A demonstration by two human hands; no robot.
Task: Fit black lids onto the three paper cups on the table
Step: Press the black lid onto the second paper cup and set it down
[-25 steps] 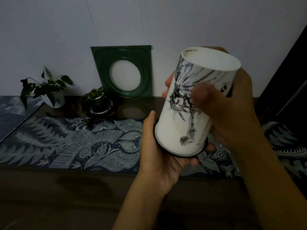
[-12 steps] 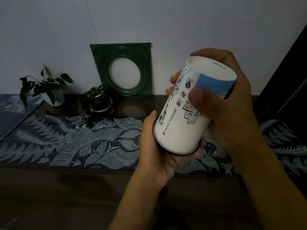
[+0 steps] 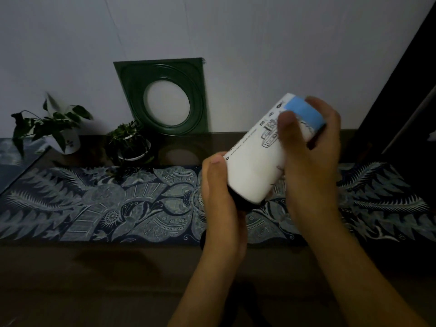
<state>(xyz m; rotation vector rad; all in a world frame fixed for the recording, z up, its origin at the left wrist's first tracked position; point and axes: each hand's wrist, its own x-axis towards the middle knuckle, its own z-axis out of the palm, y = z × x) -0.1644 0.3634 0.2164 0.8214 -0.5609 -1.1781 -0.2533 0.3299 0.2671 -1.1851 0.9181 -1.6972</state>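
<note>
1. Dim brown tabletop (image 3: 99,274) fills the near foreground, and both of my forearms rise from it with nothing lying between them.
2. My left hand (image 3: 221,208) is cupped against the black lid (image 3: 243,204), its fingers curled round the lid's far side; I judge it is pressing the lid onto the rim.
3. My right hand (image 3: 309,159) is wrapped round the white paper cup (image 3: 257,166), which is held in the air, mouth down and tilted toward the left hand, its blue-banded base pointing up and away.
4. Risk, as I judge it: squeezing the thin wall could buckle the rim out of round, leaving the lid seated on one side only. How fully it has snapped on, I cannot tell.
5. Beyond the hands, a blue patterned runner (image 3: 99,204) crosses the table; no other cups or lids show.
6. Farther back stand a small potted plant (image 3: 128,143) and a leafy plant (image 3: 53,128), well clear, with a green frame (image 3: 162,95) leaning on the wall.
</note>
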